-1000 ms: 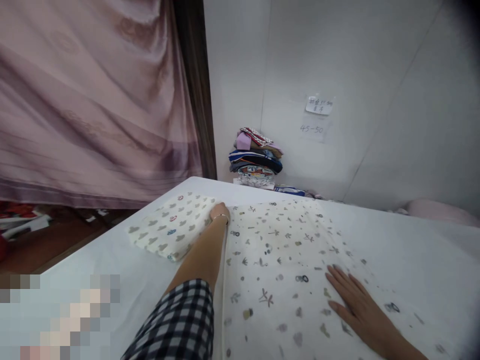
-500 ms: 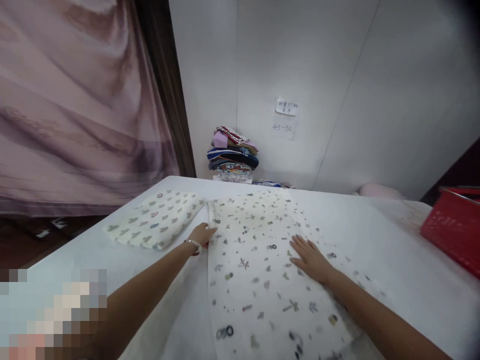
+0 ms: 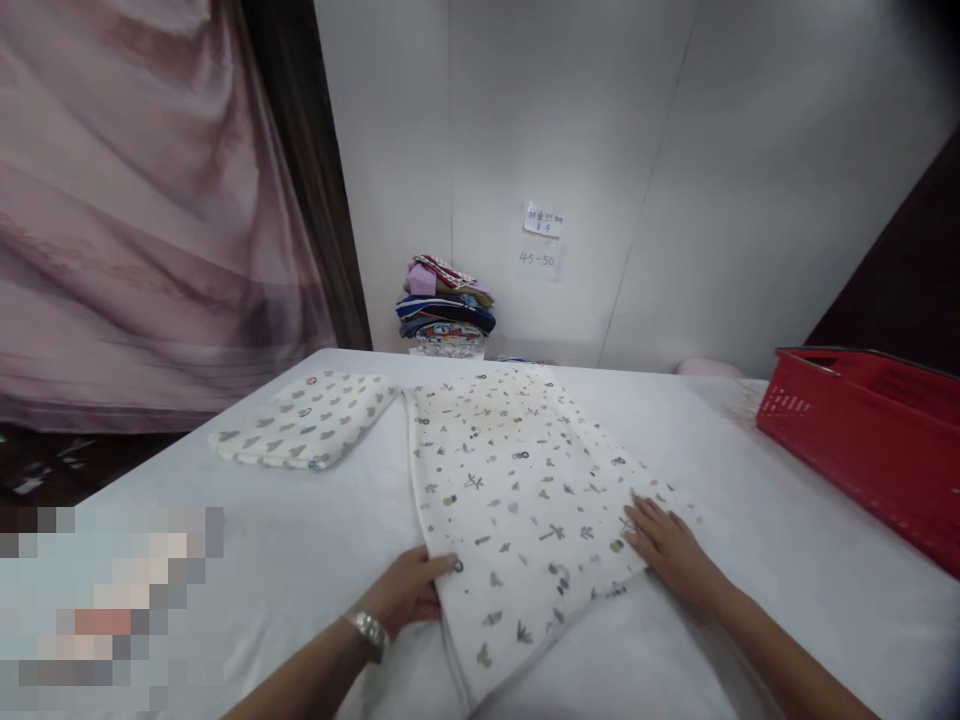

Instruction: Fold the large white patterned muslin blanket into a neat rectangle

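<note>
A white cloth with small printed motifs lies spread in front of me, its near edge running at a slant. My left hand, with a metal bracelet at the wrist, pinches the cloth's left edge, thumb on top and fingers partly hidden underneath. On the cloth's right side, near its lower corner, my right hand rests flat with fingers stretched out. Left of this cloth lies a folded cream cloth with a grey-green cloud-like print, touched by neither hand.
A white-covered table carries everything. The red plastic basket stands at the right. Folded fabrics are stacked by the wall behind the table, below paper notes. A pink curtain hangs at the left.
My left hand has slid toward me along the cloth's left edge. My right hand has moved right and nearer. The near edge of the cloth has come into view, and more of the basket shows.
</note>
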{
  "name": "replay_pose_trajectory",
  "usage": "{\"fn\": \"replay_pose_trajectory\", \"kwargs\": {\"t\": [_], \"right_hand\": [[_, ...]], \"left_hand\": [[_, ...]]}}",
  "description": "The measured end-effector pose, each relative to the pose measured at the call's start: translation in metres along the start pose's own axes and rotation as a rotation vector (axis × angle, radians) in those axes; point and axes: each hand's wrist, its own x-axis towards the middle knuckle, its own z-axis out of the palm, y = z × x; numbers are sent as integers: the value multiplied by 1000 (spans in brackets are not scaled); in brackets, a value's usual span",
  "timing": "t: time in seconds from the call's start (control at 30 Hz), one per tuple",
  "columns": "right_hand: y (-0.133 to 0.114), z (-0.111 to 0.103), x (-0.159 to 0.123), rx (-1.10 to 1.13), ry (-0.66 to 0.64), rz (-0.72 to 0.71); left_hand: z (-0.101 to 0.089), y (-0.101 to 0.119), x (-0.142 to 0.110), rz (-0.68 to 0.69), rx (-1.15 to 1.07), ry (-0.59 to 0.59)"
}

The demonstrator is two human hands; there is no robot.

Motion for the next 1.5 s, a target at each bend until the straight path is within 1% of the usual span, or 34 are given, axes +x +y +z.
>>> {"fn": "replay_pose_trajectory", "kwargs": {"t": [0.03,0.1,0.23,0.33,0.4,0.43,0.5,0.53,0.57,0.6,0.63,0.7,0.8,0.87,0.93,1.0,1.07,1.13,1.17,1.23,1.33,1.5], "right_hand": [[6,-3,-1,-3,8,20],[14,-8,-1,-17,11,55],[26,-11,1,-17,-10,67],[30,-12,5,2,-4,59],[24,-16,11,-7,10,51],[19,-18,16,-17,18,45],[4,-22,28,-28,35,26],[-4,-22,34,-24,41,9],[-12,-21,39,-14,43,-17],[-19,-19,43,-1,39,-46],[-24,-16,47,12,28,-72],[-27,-7,51,30,-2,-103],[-21,2,51,48,-8,-95],[-19,3,46,78,45,-91],[-24,1,34,125,129,-130],[-38,-1,17,186,194,-256],[-57,-2,-4,237,187,-459],[-77,-1,-24,245,125,-656],[-87,0,-31,231,85,-730],[-103,2,-41,186,7,-816],[-117,4,-43,142,-44,-855],[-128,8,-37,123,1,-876]], "left_hand": [[4,-8,-4,-4,13,-18],[7,-20,-9,-12,66,-9],[3,-36,-14,6,226,49],[1,-38,-19,57,396,57],[0,-31,-24,117,598,101],[-1,-26,-26,172,726,160],[-4,-12,-29,302,976,358],[-6,-5,-29,357,1066,464],[-8,1,-29,390,1120,544],[-10,6,-29,399,1139,588],[-11,9,-29,393,1134,595],[-13,7,-30,383,1079,528],[-9,-8,-36,346,886,365],[-5,-21,-41,302,713,265],[0,-33,-47,278,568,192],[5,-43,-51,279,474,127],[9,-49,-54,292,443,79],[12,-53,-56,310,473,57],[13,-54,-57,322,505,53],[14,-55,-59,365,597,61],[14,-60,-61,465,782,102],[17,-67,-67,685,1110,114]]}}
